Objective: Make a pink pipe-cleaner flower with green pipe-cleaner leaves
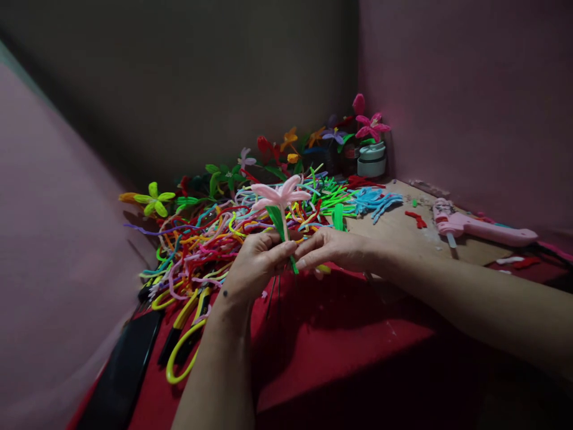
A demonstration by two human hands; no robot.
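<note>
A pale pink pipe-cleaner flower (281, 192) stands upright in front of me, with a long green leaf (277, 220) against its stem. My left hand (264, 260) pinches the stem between thumb and fingers. From the right, my right hand (329, 248) closes its fingertips at the lower stem, where a green end sticks out. A second green leaf (338, 217) shows just behind that hand. Thin dark wires hang below my left hand. The exact contact of the right fingertips is partly hidden.
Behind the hands lies a heap of coloured pipe cleaners (201, 245). A pink glue gun (483, 227) rests on cardboard (394, 233) at right. Yellow-handled scissors (183, 358), pliers (185, 316) and a black phone-like slab (120, 364) lie left. Finished flowers (154, 200) and a lidded cup (371, 160) stand behind.
</note>
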